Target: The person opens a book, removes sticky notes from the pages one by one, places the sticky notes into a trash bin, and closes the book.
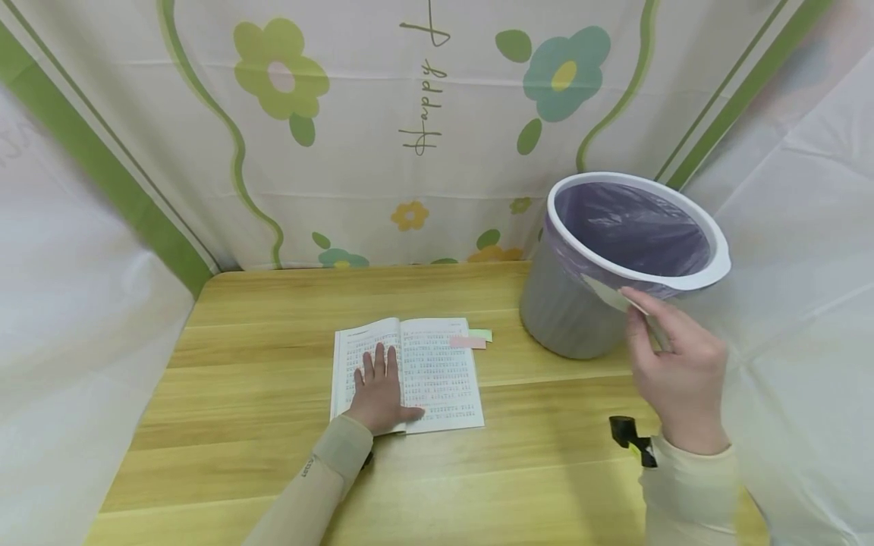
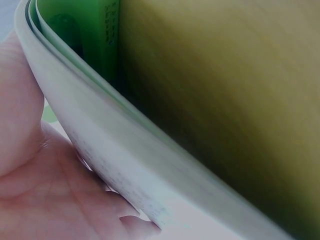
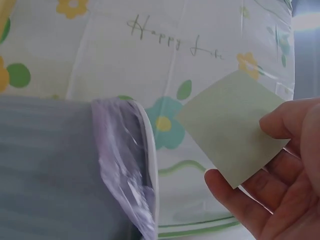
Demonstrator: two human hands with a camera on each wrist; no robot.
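Note:
An open book [image 1: 440, 379] lies on the table, its pages full of printed lines. My left hand [image 1: 377, 393] rests on its left page with fingers spread and straight, the thumb reaching across onto the right page. The left wrist view shows the bent page edges [image 2: 125, 135] against the palm. In my right hand [image 1: 683, 371] a pale yellow-green sticky note [image 3: 232, 127] is pinched between thumb and fingers. That hand is raised beside the front rim of a grey trash can [image 1: 570, 311], and the note overlaps the can in the head view.
A purple bag [image 1: 628, 227] lines the can under its white rim. Pink [image 1: 467, 343] and green [image 1: 482, 334] tabs stick out from the book's right edge. Behind the wooden table [image 1: 259, 356] hangs a flowered cloth [image 1: 369, 98]; white cloth hangs at both sides.

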